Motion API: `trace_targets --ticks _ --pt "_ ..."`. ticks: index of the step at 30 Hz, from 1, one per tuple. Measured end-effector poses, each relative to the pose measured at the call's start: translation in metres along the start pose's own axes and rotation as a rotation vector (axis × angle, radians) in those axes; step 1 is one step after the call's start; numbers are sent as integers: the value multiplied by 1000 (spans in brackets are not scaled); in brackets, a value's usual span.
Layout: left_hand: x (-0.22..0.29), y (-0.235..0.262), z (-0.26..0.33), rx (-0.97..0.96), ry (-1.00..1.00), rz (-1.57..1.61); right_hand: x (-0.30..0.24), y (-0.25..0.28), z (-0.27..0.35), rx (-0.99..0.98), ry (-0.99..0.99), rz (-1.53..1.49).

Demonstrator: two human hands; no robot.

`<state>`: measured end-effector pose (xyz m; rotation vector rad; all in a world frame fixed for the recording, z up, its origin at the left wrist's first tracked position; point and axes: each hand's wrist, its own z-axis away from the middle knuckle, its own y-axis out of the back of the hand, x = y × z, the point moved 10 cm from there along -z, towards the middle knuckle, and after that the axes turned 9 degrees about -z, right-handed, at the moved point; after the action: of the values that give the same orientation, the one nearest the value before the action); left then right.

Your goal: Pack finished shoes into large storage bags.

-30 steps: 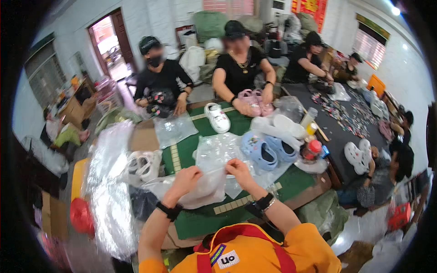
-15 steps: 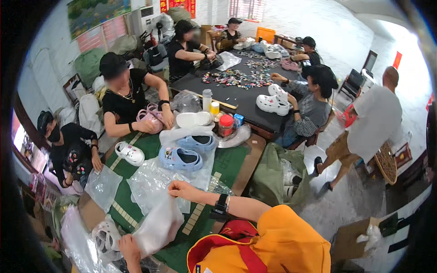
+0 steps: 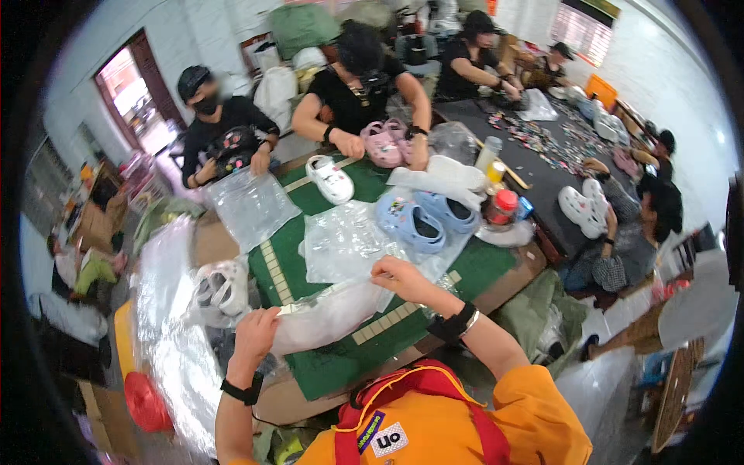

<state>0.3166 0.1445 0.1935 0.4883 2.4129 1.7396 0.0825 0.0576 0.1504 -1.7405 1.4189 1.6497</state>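
Between my two hands stretches a whitish translucent plastic bag [image 3: 325, 322], held low over the green table top [image 3: 318, 380]. My left hand [image 3: 257, 335] pinches its left end, close to a pair of white clogs [image 3: 221, 288] lying on plastic. The right end is pinched by my right hand [image 3: 404, 279]. Just beyond the bag, a clear plastic bag [image 3: 345, 242] lies flat on the table. Beside that are light blue clogs with charms [image 3: 409, 222], next to a white foam sheet [image 3: 442, 180]. A single white clog [image 3: 331, 180] stands farther off.
Across the table a co-worker handles pink clogs [image 3: 384, 145]; another sits by a clear bag [image 3: 252, 208]. A red-lidded jar [image 3: 502, 207] stands at the right. Small charms [image 3: 542, 139] cover part of a dark table. Plastic sheets [image 3: 174, 333] and a red roll [image 3: 147, 401] lie at left.
My view has swung left. The whitish bag, earlier hanging slanted between my hands, now stretches more level across. My left hand has risen and my right hand stays on its end.
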Motion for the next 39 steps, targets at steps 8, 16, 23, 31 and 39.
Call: trace_targets --ticks 8,16,23,31,39 --pt "47 -8 4 -181 -35 -160 -32 -31 -14 -136 112 -55" --pt "73 -66 49 -303 304 -213 -27 -85 -9 -391 31 -251" --pt "56 -45 77 -14 508 -87 -38 -80 -10 -313 -115 -331" --pt "64 37 190 358 679 360 -149 -141 -12 -321 170 -544" --pt "116 174 366 499 884 256 -262 -276 61 -704 327 -829"
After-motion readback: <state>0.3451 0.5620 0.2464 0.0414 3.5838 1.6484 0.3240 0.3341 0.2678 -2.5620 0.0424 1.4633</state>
